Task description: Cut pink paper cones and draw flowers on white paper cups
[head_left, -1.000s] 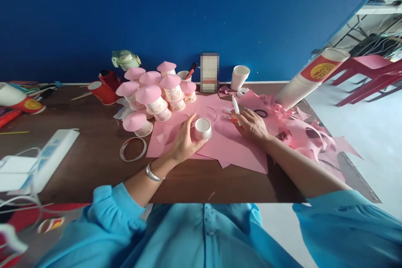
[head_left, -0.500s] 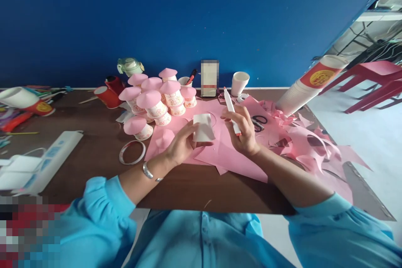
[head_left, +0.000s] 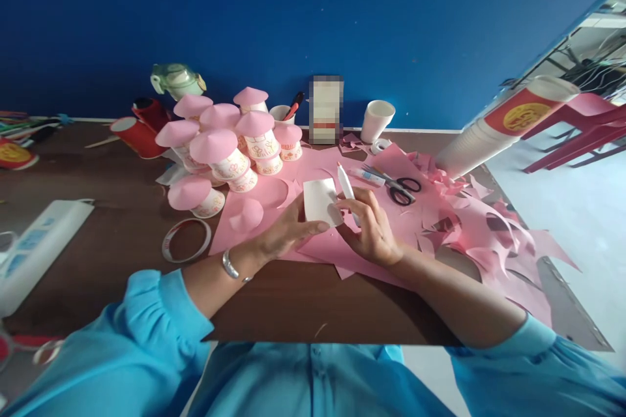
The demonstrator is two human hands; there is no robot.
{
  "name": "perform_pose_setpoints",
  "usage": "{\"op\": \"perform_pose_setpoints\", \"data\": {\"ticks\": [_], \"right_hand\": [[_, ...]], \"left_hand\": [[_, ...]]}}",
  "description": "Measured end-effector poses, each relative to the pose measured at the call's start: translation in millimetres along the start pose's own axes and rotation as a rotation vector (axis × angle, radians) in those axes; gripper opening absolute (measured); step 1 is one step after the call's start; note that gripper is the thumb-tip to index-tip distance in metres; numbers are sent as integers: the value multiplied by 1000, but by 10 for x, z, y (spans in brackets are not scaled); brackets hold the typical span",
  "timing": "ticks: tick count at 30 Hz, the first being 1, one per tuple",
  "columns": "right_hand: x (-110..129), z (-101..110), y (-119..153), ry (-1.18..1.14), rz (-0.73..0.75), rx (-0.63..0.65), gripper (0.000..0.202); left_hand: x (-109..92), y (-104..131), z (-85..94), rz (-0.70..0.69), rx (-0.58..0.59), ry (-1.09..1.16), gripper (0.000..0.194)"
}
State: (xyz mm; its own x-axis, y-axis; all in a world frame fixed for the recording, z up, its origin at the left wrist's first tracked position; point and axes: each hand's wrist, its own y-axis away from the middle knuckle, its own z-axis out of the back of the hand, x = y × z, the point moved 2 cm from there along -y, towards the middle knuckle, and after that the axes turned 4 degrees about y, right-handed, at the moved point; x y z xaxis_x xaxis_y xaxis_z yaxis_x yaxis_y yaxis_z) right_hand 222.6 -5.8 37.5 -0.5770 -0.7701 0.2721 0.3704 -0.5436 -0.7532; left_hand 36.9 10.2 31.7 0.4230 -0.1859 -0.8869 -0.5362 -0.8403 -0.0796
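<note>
My left hand point(head_left: 288, 229) is closed around a plain white paper cup point(head_left: 320, 201), held above pink paper sheets point(head_left: 313, 249). In my right hand point(head_left: 369, 228) is a white marker point(head_left: 345, 186) with a reddish tip pointing up and away. The right fingertips reach the cup's right edge; whether they press on it I cannot tell. Left of my hands stand several decorated paper cups point(head_left: 261, 145) with pink cone roofs point(head_left: 214, 144). A loose pink cone point(head_left: 247, 215) lies near my left hand. Black-handled scissors point(head_left: 402, 190) rest beyond my right hand.
A tape roll point(head_left: 186, 240) lies at left, near a white power strip point(head_left: 42, 254). At right are pink paper scraps point(head_left: 489, 228) and a leaning stack of cups point(head_left: 482, 143). A phone point(head_left: 326, 111) and a white cup point(head_left: 377, 121) stand by the blue wall.
My right hand has moved left with the marker, up to the cup. The scissors show more fully now. The view has shifted slightly.
</note>
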Motion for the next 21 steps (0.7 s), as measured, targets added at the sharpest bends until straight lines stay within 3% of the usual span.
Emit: {"op": "perform_pose_setpoints", "data": {"ticks": [5, 9, 13, 15, 21], "right_hand": [[118, 142, -91, -65, -1, -105, 50], [236, 228, -108, -162, 117, -41, 33], [303, 311, -107, -254, 225, 1, 30], [292, 357, -124, -256, 157, -26, 32], [196, 381, -174, -540, -262, -185, 30]], "left_hand": [[21, -14, 70, 56, -100, 217, 56], [53, -38, 128, 78, -87, 310, 56], [49, -54, 147, 89, -91, 336, 53], [37, -65, 146, 84, -92, 348, 52], [23, -72, 124, 97, -79, 290, 43]]}}
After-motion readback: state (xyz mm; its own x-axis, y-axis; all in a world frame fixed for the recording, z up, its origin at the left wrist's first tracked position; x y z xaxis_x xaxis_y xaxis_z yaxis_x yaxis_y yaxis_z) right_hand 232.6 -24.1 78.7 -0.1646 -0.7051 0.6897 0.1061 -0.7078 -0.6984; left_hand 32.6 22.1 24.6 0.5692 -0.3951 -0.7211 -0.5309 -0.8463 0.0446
